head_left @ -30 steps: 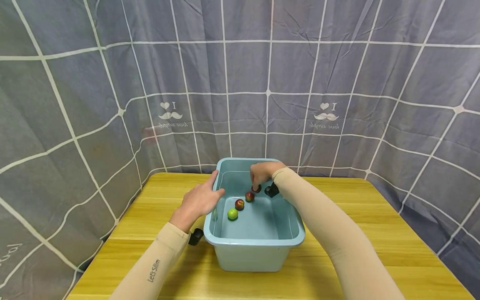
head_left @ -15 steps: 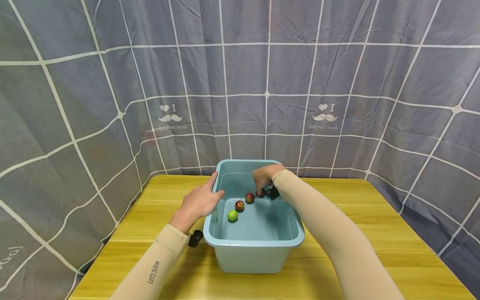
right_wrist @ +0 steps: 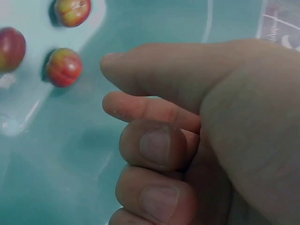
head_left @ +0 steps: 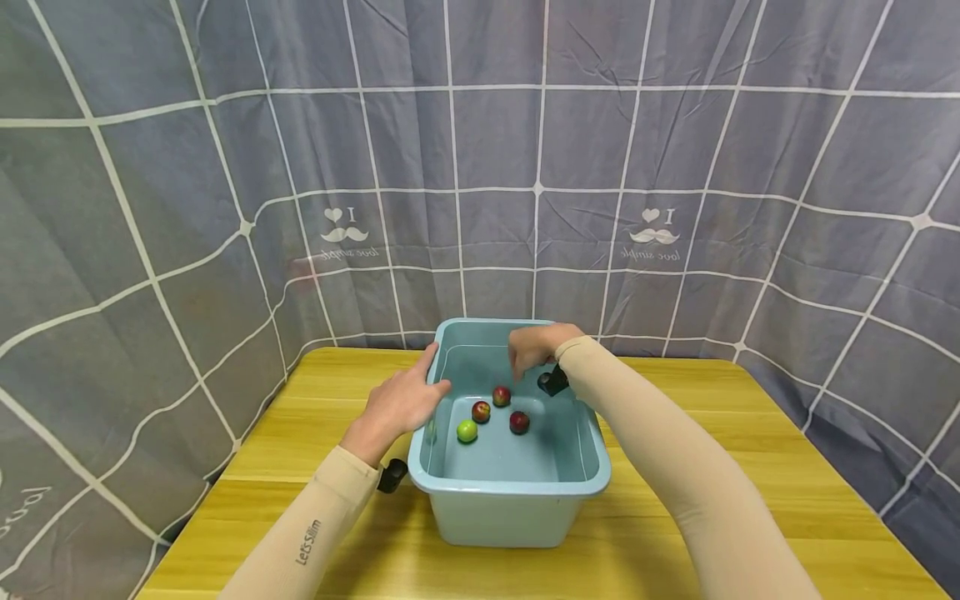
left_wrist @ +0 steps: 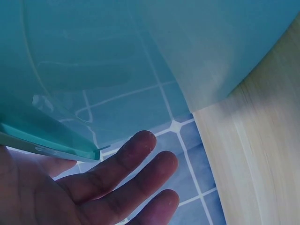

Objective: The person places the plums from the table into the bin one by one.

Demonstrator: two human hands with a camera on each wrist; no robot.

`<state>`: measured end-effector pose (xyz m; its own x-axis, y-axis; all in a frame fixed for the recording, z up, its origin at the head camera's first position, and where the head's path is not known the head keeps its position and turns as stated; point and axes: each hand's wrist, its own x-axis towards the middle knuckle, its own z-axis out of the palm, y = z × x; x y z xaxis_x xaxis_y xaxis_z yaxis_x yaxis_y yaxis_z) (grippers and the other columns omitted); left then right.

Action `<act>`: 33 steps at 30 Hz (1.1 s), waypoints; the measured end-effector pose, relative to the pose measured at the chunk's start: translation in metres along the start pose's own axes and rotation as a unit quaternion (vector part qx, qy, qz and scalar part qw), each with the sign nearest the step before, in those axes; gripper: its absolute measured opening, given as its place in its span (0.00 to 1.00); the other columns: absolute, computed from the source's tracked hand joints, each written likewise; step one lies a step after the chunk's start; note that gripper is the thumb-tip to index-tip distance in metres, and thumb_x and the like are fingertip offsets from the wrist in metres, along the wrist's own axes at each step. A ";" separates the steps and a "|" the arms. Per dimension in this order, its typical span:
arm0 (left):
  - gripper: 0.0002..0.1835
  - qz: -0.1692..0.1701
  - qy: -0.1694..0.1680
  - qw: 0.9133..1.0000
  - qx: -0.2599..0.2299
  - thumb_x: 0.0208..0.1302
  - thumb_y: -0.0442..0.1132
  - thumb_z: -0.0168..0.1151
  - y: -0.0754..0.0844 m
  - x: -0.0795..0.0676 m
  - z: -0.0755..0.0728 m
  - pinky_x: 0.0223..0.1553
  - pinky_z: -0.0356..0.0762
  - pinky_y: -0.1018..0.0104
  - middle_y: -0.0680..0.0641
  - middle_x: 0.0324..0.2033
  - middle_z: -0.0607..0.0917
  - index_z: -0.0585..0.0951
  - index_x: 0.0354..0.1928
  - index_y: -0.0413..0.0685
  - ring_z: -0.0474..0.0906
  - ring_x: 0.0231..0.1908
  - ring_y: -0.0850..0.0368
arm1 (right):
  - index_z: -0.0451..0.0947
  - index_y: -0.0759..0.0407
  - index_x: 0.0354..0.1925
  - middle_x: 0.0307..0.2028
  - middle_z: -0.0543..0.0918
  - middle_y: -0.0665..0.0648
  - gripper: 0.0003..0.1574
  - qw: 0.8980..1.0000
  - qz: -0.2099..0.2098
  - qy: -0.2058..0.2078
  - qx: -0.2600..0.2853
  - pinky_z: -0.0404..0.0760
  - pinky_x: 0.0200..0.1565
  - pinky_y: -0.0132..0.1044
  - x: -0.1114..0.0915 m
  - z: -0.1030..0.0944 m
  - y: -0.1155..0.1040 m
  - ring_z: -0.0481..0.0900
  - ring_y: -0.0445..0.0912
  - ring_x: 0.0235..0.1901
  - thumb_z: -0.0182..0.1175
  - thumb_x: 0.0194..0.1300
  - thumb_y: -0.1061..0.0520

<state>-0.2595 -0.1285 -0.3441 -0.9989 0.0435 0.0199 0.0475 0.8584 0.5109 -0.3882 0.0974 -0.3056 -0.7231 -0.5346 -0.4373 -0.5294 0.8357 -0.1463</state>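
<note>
While the left hand (head_left: 401,402) lies along the rim of the blue tub (head_left: 510,485), thumb inward, fingers straight, the right hand (head_left: 536,346) hangs inside it, thumb and forefinger slightly parted, holding nothing. Nearer the body than the right hand lies a dark red fruit (head_left: 519,422); two red fruits (head_left: 502,396) and a green fruit (head_left: 467,431) run between the hands. All look light, firm and smooth, apt to roll; a soft pinch around the widest part should suit, though whether they're real is hard to tell
</note>
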 end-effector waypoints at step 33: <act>0.42 0.001 0.002 1.000 0.003 0.68 0.59 0.46 0.000 -0.001 -0.001 0.29 0.71 0.58 0.41 0.62 0.80 0.47 0.82 0.63 0.81 0.42 0.47 | 0.84 0.54 0.51 0.16 0.67 0.47 0.14 0.966 -0.133 0.202 0.089 0.71 0.32 0.36 -0.101 0.020 0.035 0.61 0.40 0.17 0.60 0.72 0.51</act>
<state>-0.2589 -0.1289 -0.3438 -0.9987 0.0438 0.0247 0.0503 0.8615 0.5053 -0.3247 0.1834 -0.2838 -0.7048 -0.7093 0.0131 -0.6619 0.6507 -0.3722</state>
